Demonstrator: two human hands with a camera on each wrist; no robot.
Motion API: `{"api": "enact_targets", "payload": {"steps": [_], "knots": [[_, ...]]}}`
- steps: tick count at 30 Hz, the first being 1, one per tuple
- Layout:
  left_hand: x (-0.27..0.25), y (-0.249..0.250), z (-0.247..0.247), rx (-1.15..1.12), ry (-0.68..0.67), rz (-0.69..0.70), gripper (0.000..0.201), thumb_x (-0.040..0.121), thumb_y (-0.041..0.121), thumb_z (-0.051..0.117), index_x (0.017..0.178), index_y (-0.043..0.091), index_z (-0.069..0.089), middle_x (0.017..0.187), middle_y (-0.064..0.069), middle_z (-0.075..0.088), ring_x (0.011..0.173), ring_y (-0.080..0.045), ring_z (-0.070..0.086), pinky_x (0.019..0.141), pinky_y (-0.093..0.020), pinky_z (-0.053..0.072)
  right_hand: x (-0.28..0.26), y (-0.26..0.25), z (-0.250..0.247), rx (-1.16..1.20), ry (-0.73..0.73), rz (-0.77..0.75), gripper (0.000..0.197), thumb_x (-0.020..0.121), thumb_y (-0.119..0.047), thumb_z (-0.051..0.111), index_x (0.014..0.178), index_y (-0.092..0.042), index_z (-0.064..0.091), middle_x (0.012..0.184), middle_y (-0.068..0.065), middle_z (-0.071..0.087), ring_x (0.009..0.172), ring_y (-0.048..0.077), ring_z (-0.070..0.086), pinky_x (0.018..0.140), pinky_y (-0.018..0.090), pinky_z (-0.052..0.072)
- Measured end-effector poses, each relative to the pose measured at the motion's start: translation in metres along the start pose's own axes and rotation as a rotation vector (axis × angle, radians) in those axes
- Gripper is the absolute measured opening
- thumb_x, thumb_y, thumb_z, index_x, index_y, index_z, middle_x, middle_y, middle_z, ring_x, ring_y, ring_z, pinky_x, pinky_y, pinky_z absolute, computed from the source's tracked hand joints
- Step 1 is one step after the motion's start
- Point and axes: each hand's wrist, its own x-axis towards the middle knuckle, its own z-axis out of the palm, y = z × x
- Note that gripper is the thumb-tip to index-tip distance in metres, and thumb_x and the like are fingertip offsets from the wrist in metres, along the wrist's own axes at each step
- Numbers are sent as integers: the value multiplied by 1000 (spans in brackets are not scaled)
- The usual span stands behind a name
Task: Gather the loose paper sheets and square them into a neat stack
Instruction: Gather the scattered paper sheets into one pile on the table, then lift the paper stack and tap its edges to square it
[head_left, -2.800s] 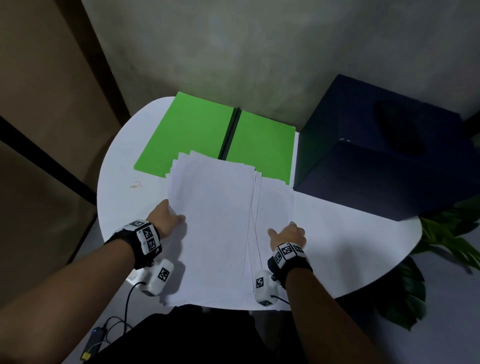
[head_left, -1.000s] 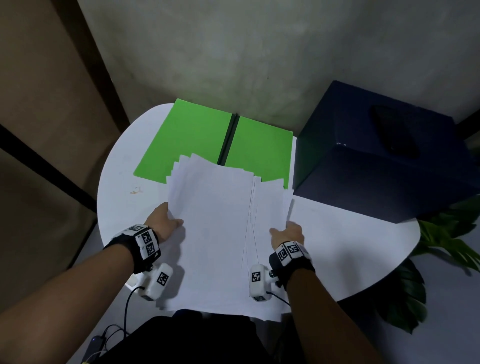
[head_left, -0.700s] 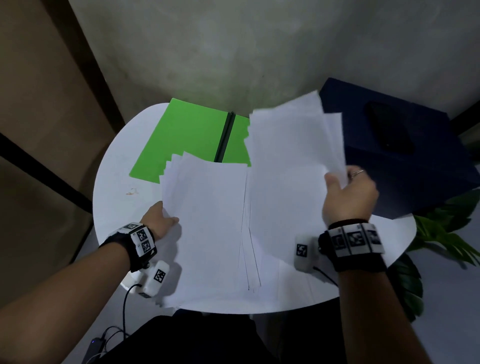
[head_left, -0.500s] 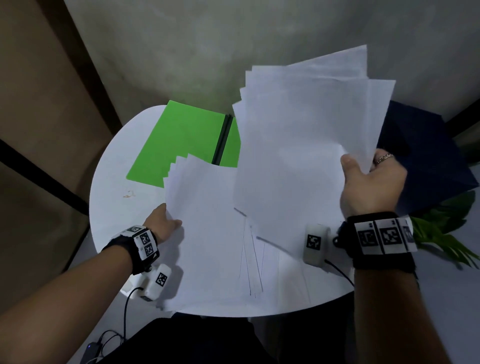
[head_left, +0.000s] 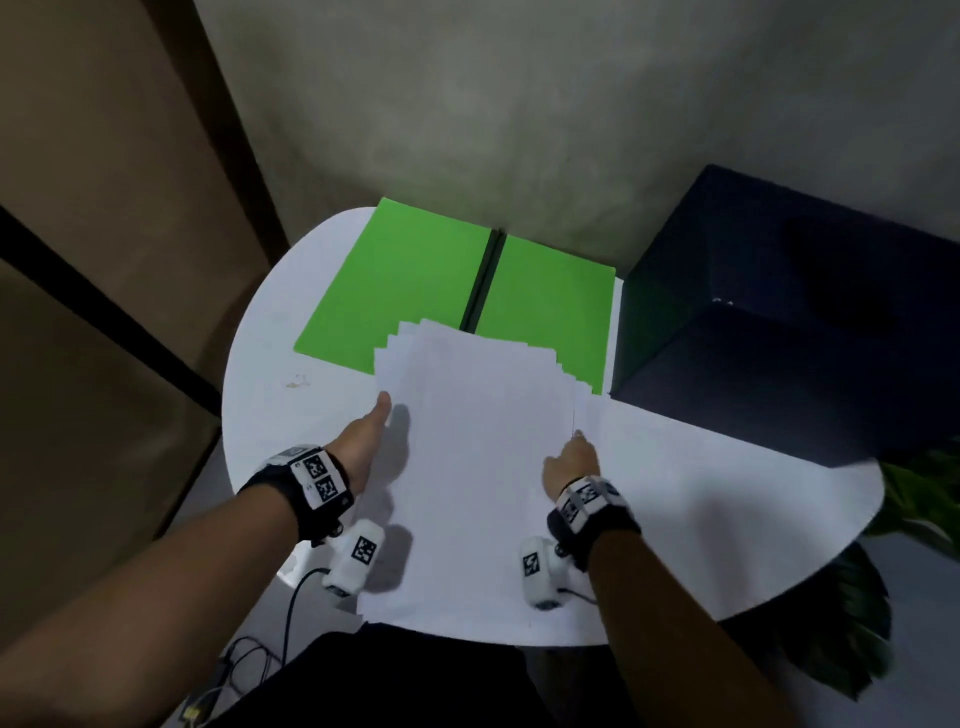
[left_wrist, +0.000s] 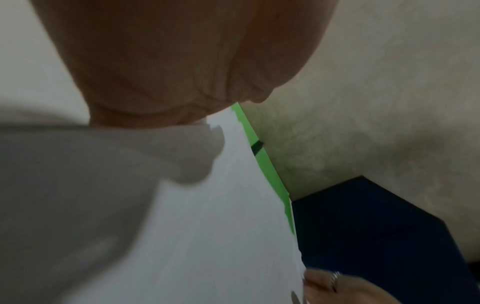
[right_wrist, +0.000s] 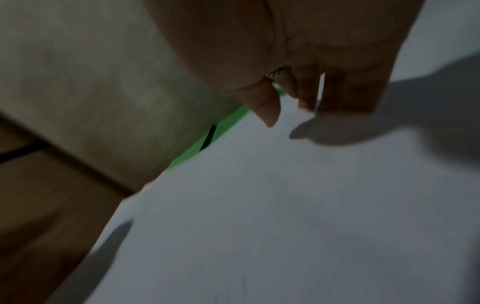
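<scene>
A pile of white paper sheets (head_left: 478, 467) lies in the middle of the round white table (head_left: 727, 509), its far corners fanned out in steps over the green folder (head_left: 405, 280). My left hand (head_left: 363, 441) lies along the pile's left edge with the thumb stretched forward; its fingers are hidden in both the head and left wrist views. My right hand (head_left: 571, 462) is at the pile's right edge. In the right wrist view its fingertips (right_wrist: 270, 115) point down onto the top sheet (right_wrist: 285, 205). The left wrist view shows the pile (left_wrist: 221, 226) and the ringed right hand (left_wrist: 337, 288) at its far side.
The open green folder with a black spine lies at the back of the table against the wall. A large navy box (head_left: 779, 338) stands on the right, close to the pile's far right corner. Plant leaves (head_left: 924, 493) lie beyond the table's right rim. A cable (head_left: 291, 613) hangs below the near edge.
My right hand lifted a bunch of sheets from the right side, raised them, and has now brought them down onto the left pile. The left hand stayed at the left edge.
</scene>
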Motion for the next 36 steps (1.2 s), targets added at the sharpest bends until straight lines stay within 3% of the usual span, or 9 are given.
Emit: {"api": "enact_targets", "payload": {"steps": [2,5,11,15,20,24,26,31,36], "knots": [[9,-5,0,291,35,86,100,66,82,55,116,-6,51,130,-25,57,119,-40,56,100,-48,46,-15,-7,23,-64,-18,-63,62,97,-17,44,150,1,17,158,15,24,143,26,29,116,32,26],[1,3,6,702,242,322,43,81,43,67,78,9,41,86,-20,61,97,-45,62,73,-44,48,-22,-5,35,65,-81,-69,66,97,-15,46,153,-7,13,161,7,18,144,23,31,117,30,27],[-24,11,-5,349,153,597,44,78,19,74,117,14,56,114,-1,67,106,-20,63,97,-38,47,-20,10,14,386,15,-55,99,81,-31,76,154,-15,11,160,5,20,147,21,22,119,32,23],[-61,41,-19,157,47,806,45,82,-1,70,122,12,56,116,3,68,107,-7,66,102,-35,48,-20,0,-25,841,0,-138,111,62,-26,91,151,-20,24,152,2,39,138,20,41,110,36,37],[-104,81,-19,2,-52,930,41,80,3,68,119,13,59,115,-2,72,109,-20,67,93,-32,52,-42,-39,-85,1051,64,-336,67,53,-37,94,104,-5,63,101,8,72,95,24,70,92,51,55],[-123,92,-16,54,-7,1016,35,86,0,67,119,9,59,106,10,74,103,-10,68,86,-23,53,-73,-60,-115,1082,247,-448,39,70,-13,86,78,-19,48,79,-7,58,70,-3,60,66,7,51],[-126,92,-12,64,44,1059,31,88,1,64,118,9,58,98,18,74,96,0,68,80,-15,52,-87,-63,-121,1079,286,-499,42,72,-4,82,76,-22,45,77,-12,56,65,-10,59,60,-1,43],[-116,84,-6,40,-29,1100,50,87,-1,65,132,-1,44,125,-10,63,115,-14,62,95,-25,50,-89,-53,-114,1037,238,-586,38,70,3,82,97,-16,65,97,-4,71,87,0,70,78,12,53],[-104,77,10,81,40,1008,40,82,1,72,120,1,59,105,7,71,92,0,68,81,-22,53,-83,-46,-98,1028,232,-428,44,66,-10,88,104,-9,65,99,3,72,92,16,71,79,21,59]]}}
